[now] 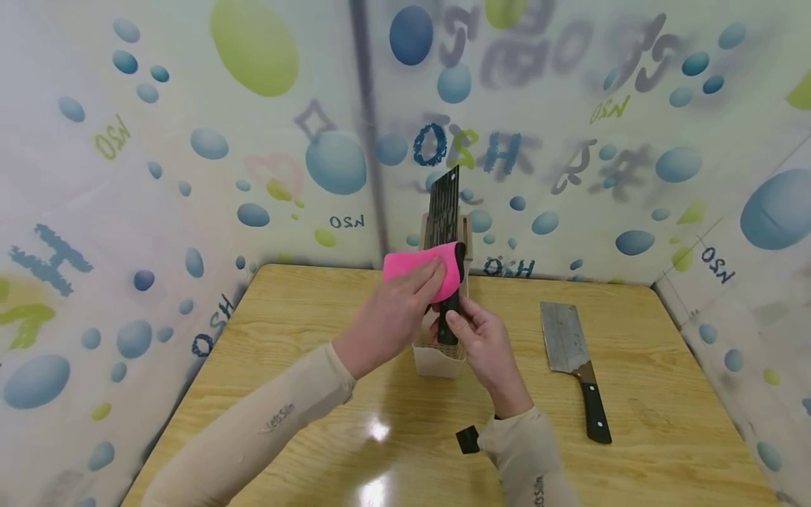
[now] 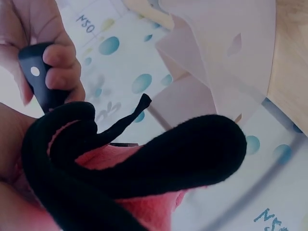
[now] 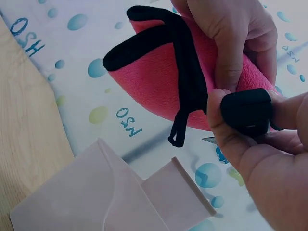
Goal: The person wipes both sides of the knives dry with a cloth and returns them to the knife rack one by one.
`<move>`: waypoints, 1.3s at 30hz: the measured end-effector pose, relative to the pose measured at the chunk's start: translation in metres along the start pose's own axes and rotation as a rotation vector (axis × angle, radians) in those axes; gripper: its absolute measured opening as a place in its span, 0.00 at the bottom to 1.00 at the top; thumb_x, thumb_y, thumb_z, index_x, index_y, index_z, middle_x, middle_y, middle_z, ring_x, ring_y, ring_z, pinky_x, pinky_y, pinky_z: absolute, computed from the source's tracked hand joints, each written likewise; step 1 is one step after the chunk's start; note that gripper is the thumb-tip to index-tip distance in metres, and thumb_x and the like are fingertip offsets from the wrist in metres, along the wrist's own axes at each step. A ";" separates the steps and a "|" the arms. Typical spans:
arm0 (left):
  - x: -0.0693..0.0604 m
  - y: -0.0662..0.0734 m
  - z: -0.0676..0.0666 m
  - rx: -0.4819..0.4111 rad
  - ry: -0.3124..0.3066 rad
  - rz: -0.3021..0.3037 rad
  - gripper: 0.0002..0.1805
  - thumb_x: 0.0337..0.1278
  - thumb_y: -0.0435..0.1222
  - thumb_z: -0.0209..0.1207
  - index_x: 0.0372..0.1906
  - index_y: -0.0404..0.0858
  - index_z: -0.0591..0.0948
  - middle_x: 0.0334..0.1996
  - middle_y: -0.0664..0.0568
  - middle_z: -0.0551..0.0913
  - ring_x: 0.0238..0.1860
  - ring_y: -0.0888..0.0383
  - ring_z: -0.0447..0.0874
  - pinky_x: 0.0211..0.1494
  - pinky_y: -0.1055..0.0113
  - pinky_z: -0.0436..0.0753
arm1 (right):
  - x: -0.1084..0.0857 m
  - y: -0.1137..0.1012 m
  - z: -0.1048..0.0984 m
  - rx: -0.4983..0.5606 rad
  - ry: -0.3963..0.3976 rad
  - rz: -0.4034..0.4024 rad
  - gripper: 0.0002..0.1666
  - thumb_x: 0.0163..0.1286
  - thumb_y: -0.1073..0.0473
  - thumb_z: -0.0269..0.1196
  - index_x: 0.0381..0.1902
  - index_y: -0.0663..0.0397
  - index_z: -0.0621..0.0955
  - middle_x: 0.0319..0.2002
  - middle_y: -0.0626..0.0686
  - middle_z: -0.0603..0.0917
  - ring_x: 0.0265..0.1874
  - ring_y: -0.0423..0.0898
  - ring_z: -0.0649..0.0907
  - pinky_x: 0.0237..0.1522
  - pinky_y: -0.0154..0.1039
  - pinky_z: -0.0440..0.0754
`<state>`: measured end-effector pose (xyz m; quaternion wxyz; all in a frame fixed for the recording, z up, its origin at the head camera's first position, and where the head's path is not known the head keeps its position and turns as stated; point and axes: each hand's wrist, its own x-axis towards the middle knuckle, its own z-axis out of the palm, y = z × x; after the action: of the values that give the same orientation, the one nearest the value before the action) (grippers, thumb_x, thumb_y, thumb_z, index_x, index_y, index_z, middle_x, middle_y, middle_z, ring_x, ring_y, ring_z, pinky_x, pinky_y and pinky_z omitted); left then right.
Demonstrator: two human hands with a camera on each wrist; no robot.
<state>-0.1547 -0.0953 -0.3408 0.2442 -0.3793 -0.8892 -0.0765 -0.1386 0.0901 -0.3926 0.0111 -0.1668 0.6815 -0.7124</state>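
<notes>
In the head view my right hand (image 1: pixel 488 345) grips the black handle (image 1: pixel 448 327) of a kitchen knife. Its dark, streaked blade (image 1: pixel 445 204) points up and away. My left hand (image 1: pixel 393 313) holds a pink cloth (image 1: pixel 405 266) with black trim, folded about the lower blade and hiding that part. In the right wrist view, left fingers (image 3: pixel 231 53) curl over the cloth (image 3: pixel 144 82), whose hanging loop (image 3: pixel 178 130) dangles near the handle's end (image 3: pixel 246 110). The left wrist view shows the right hand (image 2: pixel 62 67) around the handle (image 2: pixel 36 72).
Behind and below the hands, a pale knife holder (image 1: pixel 438 362) stands on the wooden table (image 1: pixel 304 317). A cleaver (image 1: pixel 565 338) with a black handle lies to the right. A black block (image 1: pixel 467 440) sits beside the right wrist. Patterned walls (image 1: pixel 342 162) enclose the table.
</notes>
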 end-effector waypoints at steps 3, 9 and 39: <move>-0.003 0.003 0.001 -0.001 0.007 0.015 0.39 0.56 0.32 0.74 0.72 0.28 0.72 0.70 0.38 0.76 0.67 0.45 0.79 0.67 0.57 0.81 | 0.000 0.000 -0.001 -0.020 0.011 -0.031 0.24 0.83 0.64 0.52 0.70 0.73 0.71 0.47 0.72 0.83 0.39 0.41 0.87 0.47 0.32 0.87; -0.008 0.008 0.001 0.022 0.006 0.017 0.37 0.56 0.29 0.72 0.72 0.28 0.72 0.70 0.39 0.76 0.68 0.47 0.78 0.65 0.57 0.83 | 0.002 -0.001 -0.004 -0.034 0.006 -0.054 0.25 0.82 0.66 0.53 0.71 0.71 0.71 0.42 0.66 0.84 0.38 0.41 0.87 0.45 0.33 0.88; 0.011 -0.008 -0.007 0.239 0.077 0.032 0.33 0.62 0.25 0.61 0.73 0.28 0.71 0.72 0.38 0.73 0.73 0.45 0.72 0.71 0.58 0.78 | 0.001 -0.003 -0.001 -0.104 0.065 -0.057 0.31 0.73 0.70 0.64 0.72 0.65 0.73 0.49 0.66 0.79 0.39 0.41 0.83 0.40 0.29 0.86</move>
<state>-0.1641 -0.0966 -0.3288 0.3229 -0.3581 -0.8758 0.0195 -0.1392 0.0910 -0.3895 -0.0399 -0.1632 0.7126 -0.6811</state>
